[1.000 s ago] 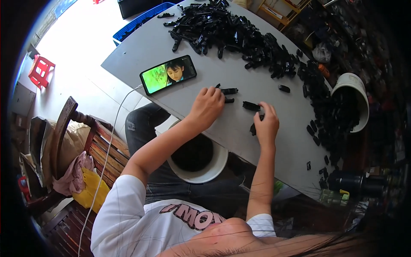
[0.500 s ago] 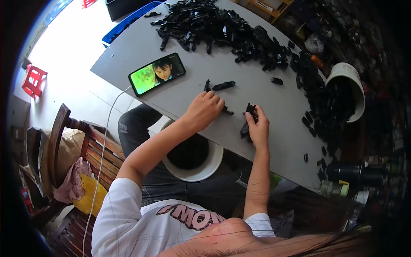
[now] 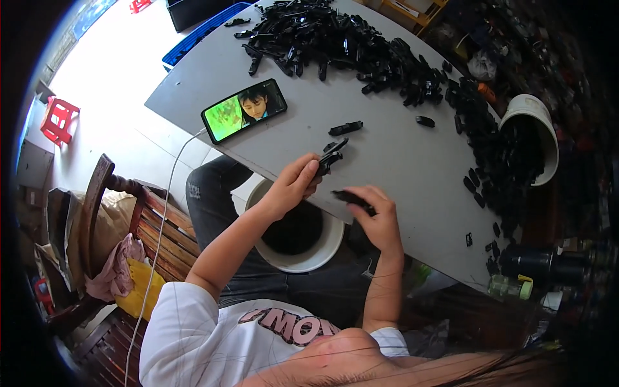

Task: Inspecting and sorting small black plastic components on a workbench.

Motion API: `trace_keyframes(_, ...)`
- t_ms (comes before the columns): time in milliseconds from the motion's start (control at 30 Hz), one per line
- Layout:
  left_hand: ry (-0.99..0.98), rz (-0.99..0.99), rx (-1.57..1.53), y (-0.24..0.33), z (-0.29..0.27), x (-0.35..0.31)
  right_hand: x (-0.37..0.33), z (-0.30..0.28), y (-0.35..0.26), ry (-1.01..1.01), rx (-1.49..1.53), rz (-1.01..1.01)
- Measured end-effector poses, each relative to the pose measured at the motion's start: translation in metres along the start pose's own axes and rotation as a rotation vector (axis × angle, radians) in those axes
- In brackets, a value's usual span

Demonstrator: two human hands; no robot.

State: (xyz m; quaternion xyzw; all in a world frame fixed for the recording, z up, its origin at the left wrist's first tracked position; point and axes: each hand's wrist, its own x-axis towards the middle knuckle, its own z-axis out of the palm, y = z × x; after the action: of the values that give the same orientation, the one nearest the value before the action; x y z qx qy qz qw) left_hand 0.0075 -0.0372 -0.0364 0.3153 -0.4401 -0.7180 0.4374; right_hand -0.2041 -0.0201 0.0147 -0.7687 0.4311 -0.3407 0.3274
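Above the table's near edge, my left hand (image 3: 295, 184) is closed around black plastic parts (image 3: 331, 158) that stick out past the fingers. How many parts it holds I cannot make out. My right hand (image 3: 379, 216), a little to the right, has its fingers closed on a long black plastic part (image 3: 351, 198), slightly blurred. A single black part (image 3: 346, 128) lies on the tabletop just beyond my left hand. Below my hands, a white bucket (image 3: 336, 242) with dark contents stands under the table edge, between my legs.
A large heap of black parts (image 3: 322, 42) covers the far side of the grey table (image 3: 412, 180) and runs down its right edge. A tipped white bucket (image 3: 548, 148) holds more. A phone (image 3: 245, 111) with a charging cable (image 3: 164, 200) lies at left, near a wooden chair (image 3: 164, 222).
My left hand has lifted parts off the table and drawn back toward the edge. My right hand has come down and left, turning its part sideways. The view has shifted slightly.
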Motion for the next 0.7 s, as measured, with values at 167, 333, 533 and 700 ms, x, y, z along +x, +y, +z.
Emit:
trace_keyframes(167, 0.188, 0.156, 0.452, 0.0, 0.019, -0.004, 0.009, 0.011, -0.015, -0.021, -0.106, 0.051)
trace_keyframes(333, 0.106, 0.24, 0.68, 0.007, 0.03, -0.01, 0.007, 0.015, -0.008, 0.182, 0.136, 0.15)
trace_keyframes(533, -0.008, 0.058, 0.596, 0.018, 0.032, -0.02, -0.004, 0.024, -0.011, 0.304, 0.209, 0.16)
trace_keyframes(700, 0.01, 0.073, 0.408, 0.015, 0.034, -0.028, -0.012, 0.046, -0.013, 0.449, 0.374, 0.16)
